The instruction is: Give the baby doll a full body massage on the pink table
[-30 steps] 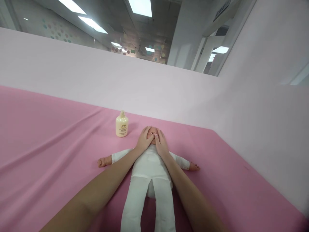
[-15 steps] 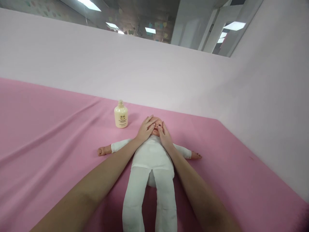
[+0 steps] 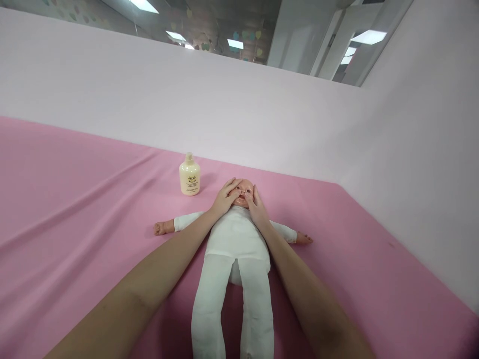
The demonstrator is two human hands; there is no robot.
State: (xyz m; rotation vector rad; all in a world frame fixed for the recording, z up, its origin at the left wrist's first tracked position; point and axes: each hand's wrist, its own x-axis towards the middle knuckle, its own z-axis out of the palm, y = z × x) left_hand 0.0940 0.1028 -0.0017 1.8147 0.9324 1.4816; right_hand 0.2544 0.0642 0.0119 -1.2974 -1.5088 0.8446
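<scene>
A baby doll (image 3: 237,232) with a white cloth body lies on its back, its bare head toward the wall. My left hand (image 3: 224,198) rests against the left side of the doll's face, fingers stretched up along the head and thumb by the nose. On the other side, my right hand (image 3: 257,205) lies along the cheek with its thumb near the mouth. Both hands are open and touch the face without closing around it. Between them the doll's eyes, nose and mouth show in part. The doll's arms spread out sideways beneath my forearms.
A cream-coloured pump bottle (image 3: 189,177) stands upright to the left of the doll's head. Pink cloth (image 3: 93,199) with some creases covers the surface. A white wall (image 3: 224,109) rises behind and at the right, with a mirror or window (image 3: 209,25) above.
The fingers of my left hand have slid outward off the doll's brow, and both its eyes now show. My right thumb has shifted slightly outward from the mouth. The view has tilted a little.
</scene>
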